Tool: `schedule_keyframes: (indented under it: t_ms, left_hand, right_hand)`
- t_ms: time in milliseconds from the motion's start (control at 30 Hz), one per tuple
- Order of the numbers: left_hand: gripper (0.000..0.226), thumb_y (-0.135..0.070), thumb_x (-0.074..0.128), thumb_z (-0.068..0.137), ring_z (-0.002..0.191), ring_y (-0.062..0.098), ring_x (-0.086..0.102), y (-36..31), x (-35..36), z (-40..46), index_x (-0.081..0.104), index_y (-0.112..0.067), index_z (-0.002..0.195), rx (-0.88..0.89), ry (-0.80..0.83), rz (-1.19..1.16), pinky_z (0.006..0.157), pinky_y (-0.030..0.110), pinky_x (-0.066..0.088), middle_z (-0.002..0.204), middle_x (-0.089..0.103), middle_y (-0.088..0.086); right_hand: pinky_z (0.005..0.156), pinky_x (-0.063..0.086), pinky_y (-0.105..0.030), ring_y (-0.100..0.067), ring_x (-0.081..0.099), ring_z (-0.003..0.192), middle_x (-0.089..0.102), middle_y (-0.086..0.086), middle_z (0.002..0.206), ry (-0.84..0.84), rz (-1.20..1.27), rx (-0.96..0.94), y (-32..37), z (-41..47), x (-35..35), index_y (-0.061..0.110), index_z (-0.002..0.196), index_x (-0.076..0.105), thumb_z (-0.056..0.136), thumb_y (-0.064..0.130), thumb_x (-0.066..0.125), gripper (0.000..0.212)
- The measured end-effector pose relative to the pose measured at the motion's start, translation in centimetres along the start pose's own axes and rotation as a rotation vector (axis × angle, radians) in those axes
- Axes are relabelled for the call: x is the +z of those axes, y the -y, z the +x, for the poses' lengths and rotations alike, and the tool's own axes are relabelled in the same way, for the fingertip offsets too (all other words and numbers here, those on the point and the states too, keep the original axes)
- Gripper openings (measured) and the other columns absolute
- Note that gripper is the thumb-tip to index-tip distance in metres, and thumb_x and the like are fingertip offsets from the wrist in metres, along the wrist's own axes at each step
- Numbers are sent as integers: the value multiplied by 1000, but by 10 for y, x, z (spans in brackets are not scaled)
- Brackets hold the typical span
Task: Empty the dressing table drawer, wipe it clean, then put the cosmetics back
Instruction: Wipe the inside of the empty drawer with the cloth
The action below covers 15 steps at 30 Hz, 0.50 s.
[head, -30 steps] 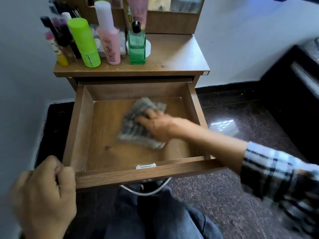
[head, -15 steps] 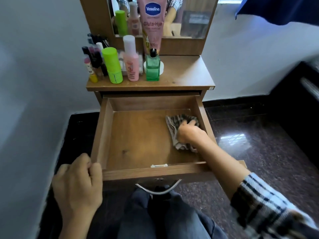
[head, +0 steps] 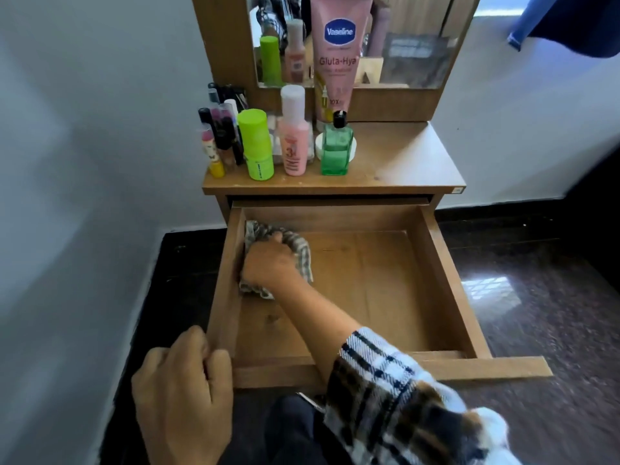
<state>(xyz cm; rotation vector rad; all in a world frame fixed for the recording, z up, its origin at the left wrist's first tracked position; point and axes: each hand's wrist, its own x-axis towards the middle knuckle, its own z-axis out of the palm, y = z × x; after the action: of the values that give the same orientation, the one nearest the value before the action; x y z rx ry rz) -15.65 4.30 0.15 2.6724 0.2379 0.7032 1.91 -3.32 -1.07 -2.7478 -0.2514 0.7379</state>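
Seen from the head camera, a wooden drawer [head: 446, 273] stood pulled out below the counter [head: 396, 162], with nothing inside but a checked cloth [head: 300, 248]. The right hand [head: 268, 263] pressed that cloth into the drawer's far left corner, fingers curled over the bunched fabric. The left hand [head: 183, 394] gripped the drawer's front left corner, fingers folded over its edge. The cosmetics stood grouped at the counter's left: a green bottle [head: 258, 146], a pink bottle [head: 295, 135], a clear green flask [head: 336, 147], slim tubes [head: 218, 139] and a tall pink tube [head: 337, 55] leaning against the mirror [head: 416, 45].
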Motion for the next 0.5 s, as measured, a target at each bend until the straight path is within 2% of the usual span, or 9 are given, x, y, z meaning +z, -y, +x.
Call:
schedule_keyframes:
  t_ms: [67, 167, 267, 333, 367, 433, 500]
  left_hand:
    - [21, -30, 32, 78, 54, 16, 28, 1, 1, -1, 28, -18, 61, 5, 15, -1, 55, 30, 25, 53, 24, -7]
    - [20, -30, 30, 79, 54, 18, 30, 2, 1, -3, 25, -21, 61, -16, 35, -11, 56, 32, 27, 52, 23, -10]
    - [21, -30, 30, 79, 54, 18, 29, 3, 0, -4, 24, -22, 61, -3, 44, 0, 55, 32, 27, 50, 19, -13]
    - [22, -30, 31, 80, 53, 17, 29, 4, -2, -4, 27, -21, 61, 45, 39, -7, 55, 31, 25, 51, 20, -14]
    - [22, -30, 31, 81, 53, 16, 29, 5, -3, -4, 29, -20, 61, 63, 39, -10, 55, 30, 25, 51, 24, -13]
    - [23, -31, 31, 82, 52, 16, 31, 7, -3, -4, 32, -20, 61, 72, 48, 0, 55, 30, 26, 51, 30, -11]
    - [25, -33, 30, 82, 51, 18, 36, 8, -4, -4, 35, -20, 61, 70, 60, 5, 55, 29, 27, 50, 37, -8]
  right_hand:
    - [100, 40, -38, -32, 31, 137, 20, -23, 151, 29, -17, -27, -4, -3, -5, 0, 138, 38, 95, 19, 46, 47]
    - [97, 41, -37, -34, 41, 128, 32, -23, 147, 121, -141, -137, -22, -34, -11, 2, 141, 34, 96, 12, 40, 46]
    - [101, 37, -32, -30, 39, 131, 34, -14, 149, 271, -251, -296, -36, -74, -7, 17, 148, 26, 95, 9, 44, 57]
    - [97, 39, -29, -26, 42, 129, 36, -8, 148, 415, -210, -344, -47, -93, -8, 23, 146, 31, 94, 4, 44, 58]
    - [91, 44, -29, -27, 48, 122, 39, -7, 146, 448, -177, -326, -54, -100, -14, 26, 145, 35, 93, 3, 44, 58]
    - [63, 54, -29, -20, 63, 81, 54, -12, 124, 439, -141, -229, -67, -110, -29, 30, 140, 41, 90, -1, 43, 59]
    - [34, 43, -15, -4, 53, 44, 59, -5, 83, 355, -95, -170, -76, -123, -46, 25, 137, 45, 88, -7, 39, 59]
